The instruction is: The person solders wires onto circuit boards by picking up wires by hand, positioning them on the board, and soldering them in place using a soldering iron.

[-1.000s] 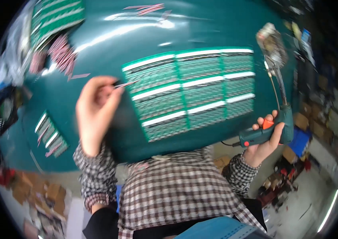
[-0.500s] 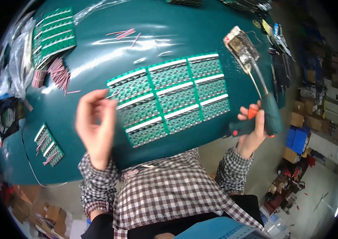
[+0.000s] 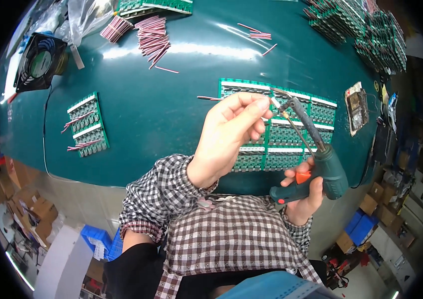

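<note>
The right hand point(image 3: 305, 197) is gripping the green soldering gun point(image 3: 316, 172) by its handle, fingers wrapped fully round it, a fingertip sitting by the orange trigger; the gun's thin tip is reaching up and left, meeting the left hand's fingertips point(image 3: 263, 105) over the big panel of circuit boards point(image 3: 291, 132); the left hand point(image 3: 231, 132) is hovering above that panel with its grip pinched nearly closed, thumb and forefinger squeezing something small and pale right at the gun's tip, too small to make out; the panel itself is lying flat on the teal worktop point(image 3: 161, 104), just beyond the person's checked shirt, directly under both hands; one large panel there, and one smaller panel point(image 3: 87, 123) lying well apart to the left with red wires poking out of it; a heap of short red wires point(image 3: 151, 40) is sitting at the far side of the worktop, too many to count; one black fan point(image 3: 39, 62) is standing at the far left corner; stacks of green boards point(image 3: 371, 30) are piling up at the far right.
</note>
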### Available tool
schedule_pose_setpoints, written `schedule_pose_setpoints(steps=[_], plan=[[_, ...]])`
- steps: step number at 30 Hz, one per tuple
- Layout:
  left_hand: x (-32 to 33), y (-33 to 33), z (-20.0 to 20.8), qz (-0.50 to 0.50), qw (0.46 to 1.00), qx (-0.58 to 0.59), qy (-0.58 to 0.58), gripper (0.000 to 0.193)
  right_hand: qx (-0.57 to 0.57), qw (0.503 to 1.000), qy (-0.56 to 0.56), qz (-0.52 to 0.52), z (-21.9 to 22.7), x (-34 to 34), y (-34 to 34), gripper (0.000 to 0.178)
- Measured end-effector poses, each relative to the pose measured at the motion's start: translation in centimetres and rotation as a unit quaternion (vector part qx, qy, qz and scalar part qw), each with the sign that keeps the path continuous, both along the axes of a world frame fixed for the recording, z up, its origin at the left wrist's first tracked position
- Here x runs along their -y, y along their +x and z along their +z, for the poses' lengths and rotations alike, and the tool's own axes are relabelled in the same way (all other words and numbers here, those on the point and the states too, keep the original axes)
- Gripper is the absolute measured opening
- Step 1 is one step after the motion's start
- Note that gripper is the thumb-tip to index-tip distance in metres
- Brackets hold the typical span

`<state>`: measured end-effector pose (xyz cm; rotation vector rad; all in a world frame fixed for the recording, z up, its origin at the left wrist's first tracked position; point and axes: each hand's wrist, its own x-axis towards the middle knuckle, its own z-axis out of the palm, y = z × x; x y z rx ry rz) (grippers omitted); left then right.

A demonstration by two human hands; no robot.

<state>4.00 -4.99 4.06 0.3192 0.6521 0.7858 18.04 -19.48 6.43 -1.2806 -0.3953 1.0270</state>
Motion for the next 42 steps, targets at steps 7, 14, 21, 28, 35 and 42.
schedule_pose_setpoints(steps=[7,14,21,28,35,42], plan=[[-0.5,-0.2,-0.8,0.01,0.998,0.049,-0.038,0.017,0.035,0.999,-0.017,0.028,0.2,-0.9,-0.8,0.051],[-1.0,-0.3,-1.1,-0.006,0.997,0.05,-0.063,0.016,0.037,0.998,-0.045,0.025,0.5,-1.2,-1.2,0.05],[-2.4,-3.3,-1.0,0.061,0.965,-0.176,0.186,0.02,0.052,0.999,-0.006,-0.014,0.3,-0.8,-0.4,0.044],[-7.1,-10.8,-2.4,0.014,0.592,-0.621,0.513,0.01,0.02,0.999,-0.036,-0.003,-0.1,-0.4,0.3,0.041],[-9.5,-10.8,-3.5,-0.085,0.517,-0.635,0.567,0.01,0.008,1.0,-0.024,0.01,-0.2,0.1,0.5,0.042],[-9.0,-10.1,-2.4,-0.058,0.533,-0.605,0.588,0.008,0.006,0.999,-0.033,-0.015,-0.1,0.1,0.7,0.043]])
